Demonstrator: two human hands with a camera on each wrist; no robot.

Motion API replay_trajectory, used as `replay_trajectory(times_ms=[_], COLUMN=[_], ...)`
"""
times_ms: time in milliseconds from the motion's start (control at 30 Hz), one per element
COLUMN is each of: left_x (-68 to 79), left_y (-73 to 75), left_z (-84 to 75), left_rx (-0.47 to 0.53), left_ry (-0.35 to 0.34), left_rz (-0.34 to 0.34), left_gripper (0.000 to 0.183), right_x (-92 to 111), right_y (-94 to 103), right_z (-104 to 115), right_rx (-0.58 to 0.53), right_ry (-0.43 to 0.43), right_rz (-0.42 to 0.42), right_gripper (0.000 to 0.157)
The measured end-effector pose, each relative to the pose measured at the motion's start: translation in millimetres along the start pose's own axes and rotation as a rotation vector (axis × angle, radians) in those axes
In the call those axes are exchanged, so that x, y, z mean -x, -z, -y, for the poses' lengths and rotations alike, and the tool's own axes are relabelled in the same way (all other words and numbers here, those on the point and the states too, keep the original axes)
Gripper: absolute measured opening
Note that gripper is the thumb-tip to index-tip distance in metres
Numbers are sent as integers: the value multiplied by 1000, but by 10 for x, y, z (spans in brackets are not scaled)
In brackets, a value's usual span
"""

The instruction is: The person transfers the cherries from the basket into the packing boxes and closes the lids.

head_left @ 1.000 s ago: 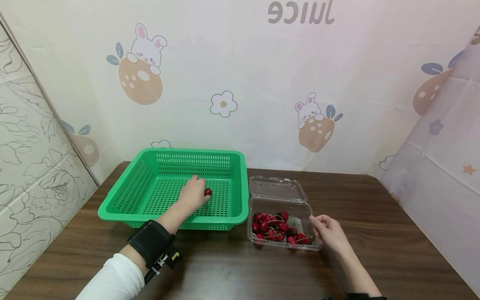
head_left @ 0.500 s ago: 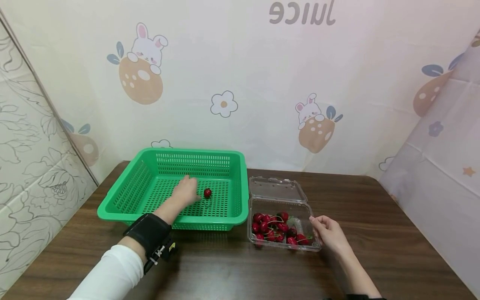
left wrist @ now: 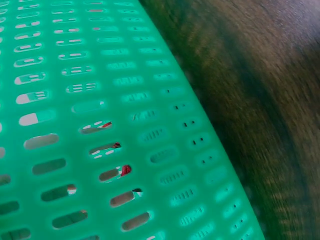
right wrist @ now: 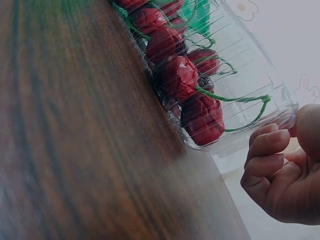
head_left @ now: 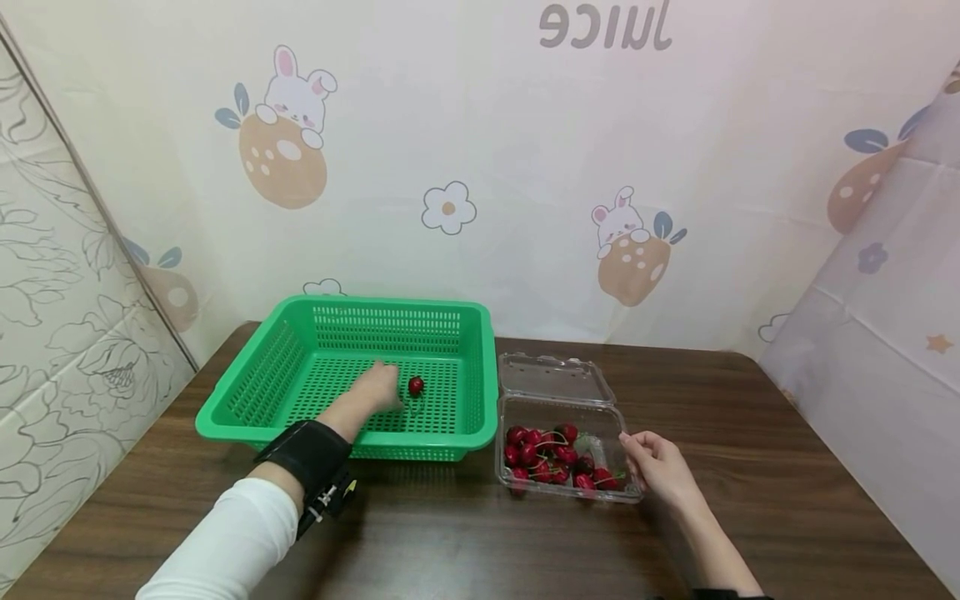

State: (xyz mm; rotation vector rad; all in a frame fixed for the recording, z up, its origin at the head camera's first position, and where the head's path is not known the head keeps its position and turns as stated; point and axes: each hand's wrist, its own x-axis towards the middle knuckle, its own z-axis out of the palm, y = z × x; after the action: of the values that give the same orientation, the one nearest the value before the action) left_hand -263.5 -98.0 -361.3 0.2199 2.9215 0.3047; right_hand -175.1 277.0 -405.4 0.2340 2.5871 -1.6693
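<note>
Inside a green plastic basket (head_left: 480,371), my left hand (head_left: 377,387) is low over the slotted floor, its back toward the head camera and its fingertips mostly hidden. A single dark red cherry (head_left: 416,385) with a green stem lies just right of that hand. The left wrist view is filled by the basket's slotted wall (left wrist: 125,110), with bits of red showing through. My right hand (head_left: 660,467) pinches the right rim of a clear plastic clamshell box (head_left: 611,425) between thumb and curled fingers. Several cherries (right wrist: 177,77) with green stems are piled in the box.
The box's hinged lid (head_left: 555,377) lies back, raised toward the wall. Basket and box stand side by side on a dark wooden table (head_left: 465,533). A printed curtain (head_left: 517,250) with rabbits and fruit hangs behind the table.
My left hand has moved left off the cherry, leaving it on the basket floor, then shifted slightly back right and down. The right hand and the box have stayed put.
</note>
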Motion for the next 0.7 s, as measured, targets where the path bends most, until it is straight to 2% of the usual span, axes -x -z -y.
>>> replay_trajectory(times_ms=[233,700], left_x=[-2,-22], left_y=[-16,-30], left_z=[2,-14], left_rx=[12,-16], left_ry=[0,13], left_rz=[46,95], left_gripper=[48,28], right_x=[7,-4], right_y=[3,5], right_z=[4,1], right_rx=[-2,-5], right_ry=[-2,3], right_rz=[0,5], right_gripper=[28,30])
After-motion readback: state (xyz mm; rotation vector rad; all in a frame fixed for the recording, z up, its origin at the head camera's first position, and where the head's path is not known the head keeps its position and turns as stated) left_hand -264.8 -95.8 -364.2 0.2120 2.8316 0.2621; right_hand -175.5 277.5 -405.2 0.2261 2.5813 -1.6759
